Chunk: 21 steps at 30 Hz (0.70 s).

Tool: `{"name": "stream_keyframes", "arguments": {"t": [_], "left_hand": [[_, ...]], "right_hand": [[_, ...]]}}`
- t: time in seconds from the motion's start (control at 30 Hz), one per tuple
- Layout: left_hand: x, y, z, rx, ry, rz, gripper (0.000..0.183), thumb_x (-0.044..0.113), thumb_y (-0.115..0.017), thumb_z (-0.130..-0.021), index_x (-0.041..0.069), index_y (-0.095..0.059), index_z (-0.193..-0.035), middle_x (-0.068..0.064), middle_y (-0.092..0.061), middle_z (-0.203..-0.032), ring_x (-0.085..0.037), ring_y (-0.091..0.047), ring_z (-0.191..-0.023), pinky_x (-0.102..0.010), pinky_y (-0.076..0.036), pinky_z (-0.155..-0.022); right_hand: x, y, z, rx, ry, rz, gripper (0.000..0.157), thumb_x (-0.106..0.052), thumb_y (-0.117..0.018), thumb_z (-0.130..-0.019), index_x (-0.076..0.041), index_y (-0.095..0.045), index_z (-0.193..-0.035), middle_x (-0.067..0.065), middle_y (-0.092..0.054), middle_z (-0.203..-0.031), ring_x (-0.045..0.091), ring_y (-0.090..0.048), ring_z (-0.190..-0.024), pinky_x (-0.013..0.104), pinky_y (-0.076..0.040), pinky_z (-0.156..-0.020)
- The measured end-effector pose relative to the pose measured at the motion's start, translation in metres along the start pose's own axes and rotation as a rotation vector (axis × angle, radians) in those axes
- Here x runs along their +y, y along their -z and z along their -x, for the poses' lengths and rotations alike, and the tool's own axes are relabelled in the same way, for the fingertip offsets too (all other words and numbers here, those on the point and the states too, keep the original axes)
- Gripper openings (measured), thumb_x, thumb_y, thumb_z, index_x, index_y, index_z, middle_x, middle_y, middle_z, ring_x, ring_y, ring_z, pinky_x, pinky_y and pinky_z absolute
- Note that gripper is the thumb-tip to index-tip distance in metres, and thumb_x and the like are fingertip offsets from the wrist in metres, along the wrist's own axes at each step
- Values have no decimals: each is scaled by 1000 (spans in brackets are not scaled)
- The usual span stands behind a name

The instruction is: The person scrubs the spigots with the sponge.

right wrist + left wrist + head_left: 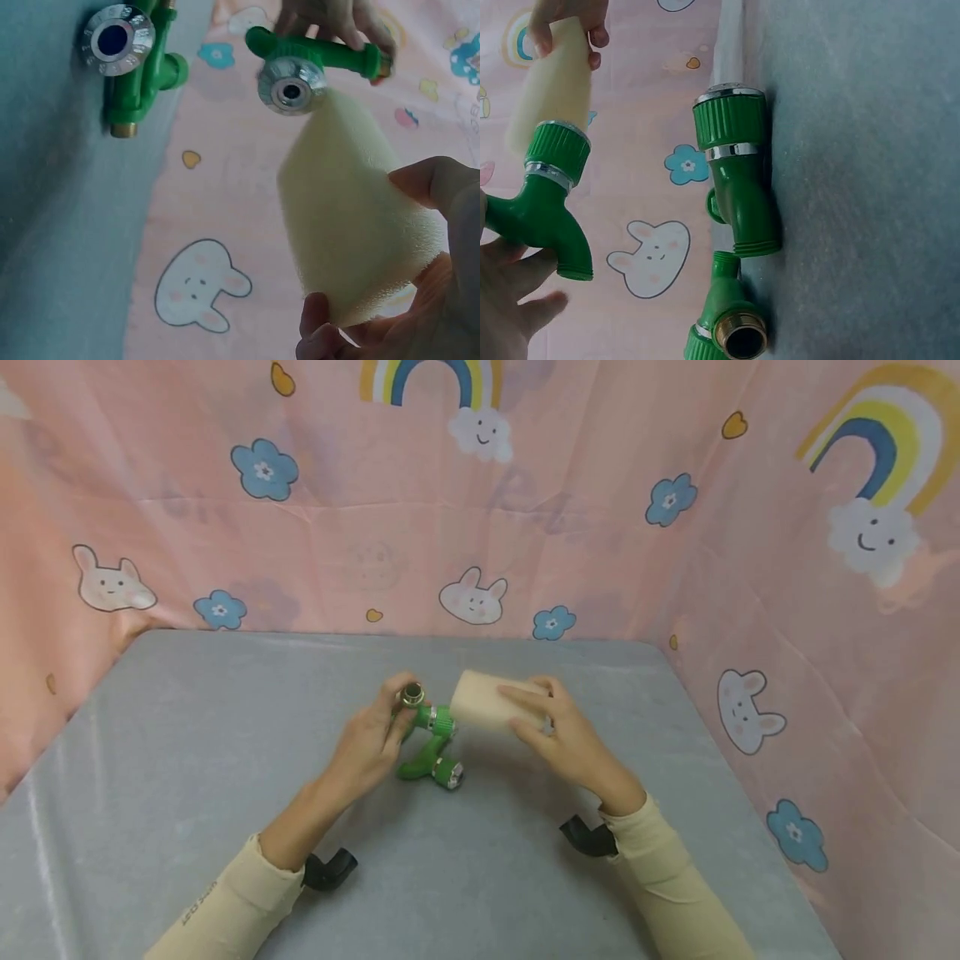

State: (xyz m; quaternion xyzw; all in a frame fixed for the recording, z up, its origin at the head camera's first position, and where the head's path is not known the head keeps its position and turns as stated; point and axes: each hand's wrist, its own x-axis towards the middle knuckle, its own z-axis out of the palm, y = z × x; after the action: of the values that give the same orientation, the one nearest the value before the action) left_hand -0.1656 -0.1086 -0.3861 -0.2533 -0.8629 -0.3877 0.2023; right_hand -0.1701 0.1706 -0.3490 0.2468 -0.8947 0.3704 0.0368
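Note:
My left hand [369, 735] grips a green faucet [544, 206] with a ribbed knob and a silver collar. Its brass threaded end points up past the thumb in the head view. A pale cream sponge [491, 700] is held by my right hand [573, 739], thumb on one face and fingers on the other. One end of the sponge meets the knob of the held faucet, as the right wrist view [337, 202] shows. Below the left hand, another green faucet [431, 768] lies on the table.
In the left wrist view a lying faucet [742, 172] has a further green one [724, 300] beside it, its brass opening showing. The grey cloth-covered table [480, 877] ends at a pink patterned curtain [322, 543]. Black curved pieces [330, 870] jut from both wrists.

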Motion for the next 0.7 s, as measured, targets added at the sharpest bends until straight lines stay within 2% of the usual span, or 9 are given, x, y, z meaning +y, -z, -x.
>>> {"name": "stream_keyframes", "arguments": {"t": [0.1, 0.2, 0.23, 0.27, 0.33, 0.43, 0.47, 0.57, 0.7], "left_hand": [[0, -1, -1, -45, 38, 35, 31, 13, -44, -108, 20, -31, -135, -11, -76, -114, -25, -66, -81, -32, -47, -63], [2, -3, -2, -102, 110, 140, 30, 17, -37, -110, 18, -27, -139, -14, -74, -112, -29, -68, -85, -41, -52, -68], [3, -3, -2, -131, 142, 192, 31, 19, -35, -111, 18, -26, -141, -17, -72, -117, -32, -69, -95, -46, -55, -76], [4, -3, -2, -167, 182, 272, 33, 20, -32, -112, 19, -25, -144, -19, -70, -119, -35, -70, -97, -50, -56, -79], [7, -3, -1, -233, 262, 439, 36, 22, -27, -112, 19, -24, -149, -22, -68, -118, -36, -70, -93, -55, -58, -80], [10, -2, 1, -341, 346, 695, 44, 20, -24, -112, 19, -24, -156, -24, -63, -119, -26, -68, -82, -47, -61, -71], [11, -1, 1, -371, 363, 773, 47, 17, -24, -110, 19, -25, -157, -23, -63, -115, -22, -65, -74, -42, -61, -65], [13, 3, 0, -460, 380, 911, 59, 9, -32, -105, 19, -18, -162, -19, -59, -121, -15, -61, -74, -29, -57, -66], [12, 5, 0, -536, 381, 1033, 70, 7, -40, -106, 16, -2, -163, -16, -53, -134, -14, -62, -84, -24, -55, -76]], "right_hand": [[0, 3, 0, 47, 36, -21, 48, -18, -63, -100, -17, -55, -147, 20, -43, -144, 29, -51, -107, 39, -46, -81], [-3, -3, -2, 120, 157, -55, 54, -14, -69, -95, -16, -54, -147, 18, -46, -142, 28, -50, -111, 39, -48, -83], [-5, -6, -2, 142, 208, -50, 56, -13, -71, -93, -16, -54, -147, 18, -46, -141, 29, -51, -112, 39, -49, -85], [-6, -10, -2, 159, 258, -41, 58, -11, -73, -92, -15, -55, -146, 18, -46, -141, 29, -51, -114, 39, -51, -86], [-8, -18, -3, 184, 346, -10, 60, -8, -77, -88, -15, -57, -144, 20, -45, -140, 32, -51, -117, 42, -53, -87], [-9, -27, -2, 207, 411, 52, 58, -5, -79, -86, -15, -61, -140, 21, -43, -140, 35, -50, -122, 44, -55, -86], [-8, -28, -2, 216, 419, 64, 58, -3, -79, -85, -16, -62, -139, 22, -42, -140, 36, -49, -123, 44, -54, -85], [-7, -30, -1, 248, 423, 93, 58, 0, -80, -84, -16, -63, -137, 24, -42, -140, 38, -48, -123, 44, -53, -84], [-4, -27, 0, 276, 425, 93, 60, 1, -80, -83, -18, -62, -138, 23, -41, -141, 36, -49, -121, 39, -50, -81]]}}
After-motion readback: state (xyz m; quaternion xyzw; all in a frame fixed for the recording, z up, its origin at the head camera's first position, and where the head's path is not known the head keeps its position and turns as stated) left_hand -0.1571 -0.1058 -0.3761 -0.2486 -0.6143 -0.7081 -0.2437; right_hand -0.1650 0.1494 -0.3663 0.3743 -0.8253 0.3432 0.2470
